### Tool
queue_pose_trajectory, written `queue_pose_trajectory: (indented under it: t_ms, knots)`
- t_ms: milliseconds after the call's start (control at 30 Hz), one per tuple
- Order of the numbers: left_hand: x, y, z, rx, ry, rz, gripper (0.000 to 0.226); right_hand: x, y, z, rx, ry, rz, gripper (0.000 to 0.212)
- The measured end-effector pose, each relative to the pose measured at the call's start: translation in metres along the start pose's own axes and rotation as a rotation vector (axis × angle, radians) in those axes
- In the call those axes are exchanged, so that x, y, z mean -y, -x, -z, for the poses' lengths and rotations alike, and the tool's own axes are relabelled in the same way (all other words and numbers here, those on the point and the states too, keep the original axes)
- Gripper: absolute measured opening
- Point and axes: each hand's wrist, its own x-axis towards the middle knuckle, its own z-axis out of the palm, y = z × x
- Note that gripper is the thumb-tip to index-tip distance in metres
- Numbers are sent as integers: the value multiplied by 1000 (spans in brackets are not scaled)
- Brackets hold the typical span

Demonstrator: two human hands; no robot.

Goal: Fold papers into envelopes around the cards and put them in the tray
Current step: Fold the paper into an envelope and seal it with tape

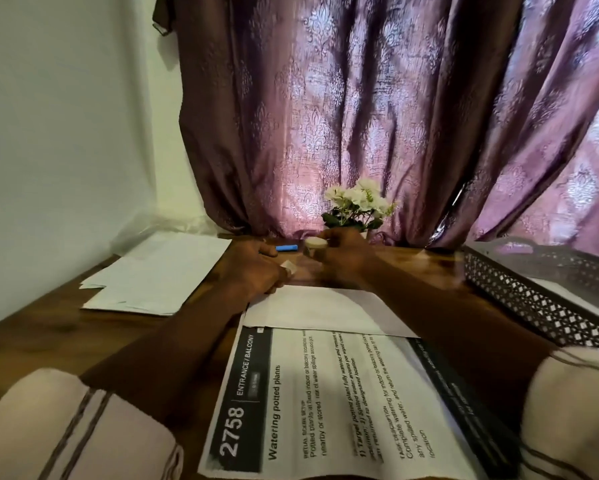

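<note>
Paper (325,308), folded and white, is lying at the middle of the wooden table (48,341), overlapping the far end of a printed sheet (325,393) that is running toward me at 6 o'clock. I am seeing the left hand (253,268) resting at the paper's 10 o'clock corner with its fingers curled; a pale scrap (289,266) is showing at the fingertips, but I cannot tell whether it is being pinched. The right hand (343,258), at 12 o'clock from the paper, is gripping a small pale-topped cylinder (313,249). A blue cap (286,248) is lying just beside it. A stack of white sheets (159,271) is sitting at 9 o'clock, and a dark mesh tray (533,306) at 3 o'clock. White flowers (356,206) are standing at 12 o'clock against a purple curtain (360,98); a white wall (66,116) is filling the left.
</note>
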Motion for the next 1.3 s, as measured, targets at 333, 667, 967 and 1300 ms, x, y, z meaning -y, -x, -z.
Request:
queue_pose_trajectory:
  t_ms: [333,667,967,1300]
  knots:
    - [0,-1,-4,47,-62,-115,21,-10,-20,-31,-79,109,-89,33]
    - [-33,25,-18,185,-265,-829,19,6,79,62,273,-454,-244,20]
    - [-37,35,-28,92,-284,-1036,15,-9,104,82,179,-621,-77,32]
    - [-29,31,-41,127,-401,-1155,12,-15,108,72,141,-533,1,41]
